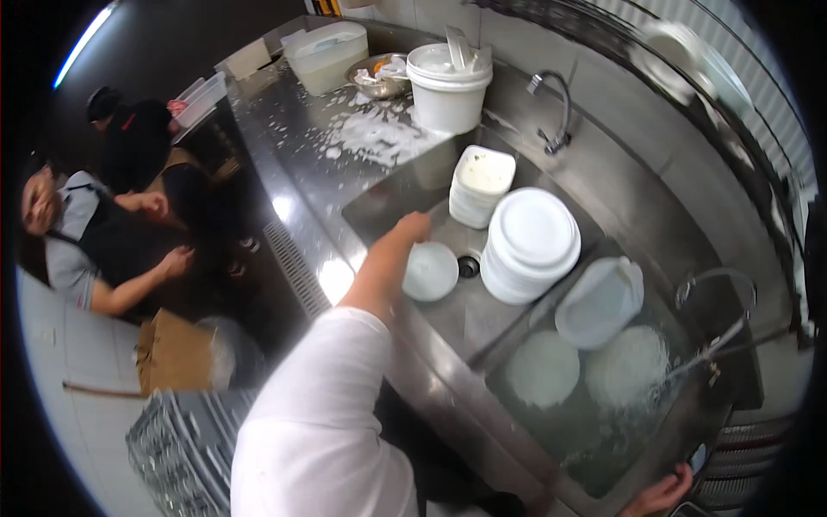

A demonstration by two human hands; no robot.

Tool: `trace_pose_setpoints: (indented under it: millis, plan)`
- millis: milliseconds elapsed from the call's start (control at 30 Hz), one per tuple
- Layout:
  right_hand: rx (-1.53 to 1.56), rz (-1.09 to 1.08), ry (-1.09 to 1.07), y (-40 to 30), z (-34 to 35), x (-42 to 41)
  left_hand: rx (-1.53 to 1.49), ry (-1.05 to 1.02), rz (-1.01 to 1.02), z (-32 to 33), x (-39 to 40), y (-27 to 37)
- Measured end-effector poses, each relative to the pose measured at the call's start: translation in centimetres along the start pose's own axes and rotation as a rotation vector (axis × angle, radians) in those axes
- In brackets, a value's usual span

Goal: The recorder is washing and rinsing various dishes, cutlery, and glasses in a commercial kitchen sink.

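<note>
My left hand [414, 226] reaches into the left sink basin, at the far rim of a round white dish [431, 272]. The fingers point away from me, so whether they grip the rim is hidden. Beyond it rise a stack of square white containers [483, 173] with food residue in the top one and a tall stack of round white plates [535, 223]. My right hand [669, 489] is at the lower right by the near end of the water-filled basin, fingers curled. A small bluish thing [698, 457] lies close to its fingertips; contact is unclear.
Water runs from a faucet [723, 336] into the right basin, over a submerged round dish [544, 369] and an oval white dish [601, 302]. A lidded white bucket [449, 90] and a metal bowl [380, 76] stand on the sudsy counter. Two people are at left.
</note>
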State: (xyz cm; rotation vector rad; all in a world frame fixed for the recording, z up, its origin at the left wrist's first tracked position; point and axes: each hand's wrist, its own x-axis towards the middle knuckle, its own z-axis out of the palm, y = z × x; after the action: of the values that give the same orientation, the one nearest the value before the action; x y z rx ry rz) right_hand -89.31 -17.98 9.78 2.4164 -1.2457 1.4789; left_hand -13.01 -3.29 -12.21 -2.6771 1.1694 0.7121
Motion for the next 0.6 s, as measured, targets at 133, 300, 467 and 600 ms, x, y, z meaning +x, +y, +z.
trace_pose_setpoints:
  millis: [133, 300, 467, 600]
  plan:
    - [0.199, -0.329, -0.452, -17.7, 13.9, 7.4, -0.236, -0.147, -0.185, 6.4, 7.1, -5.2]
    - [0.302, -0.482, -0.708, -37.5, 32.7, 14.2, -0.241, -0.253, 0.042, 13.4, 9.9, -5.4]
    - [0.449, -0.642, -0.656, -52.1, 46.5, 19.5, 0.051, -0.021, 0.197, 14.4, 11.6, -0.9]
    - [0.499, -0.542, -0.610, -55.2, 50.4, 20.3, 0.044, 0.132, 0.404, 9.4, 9.0, 2.4]
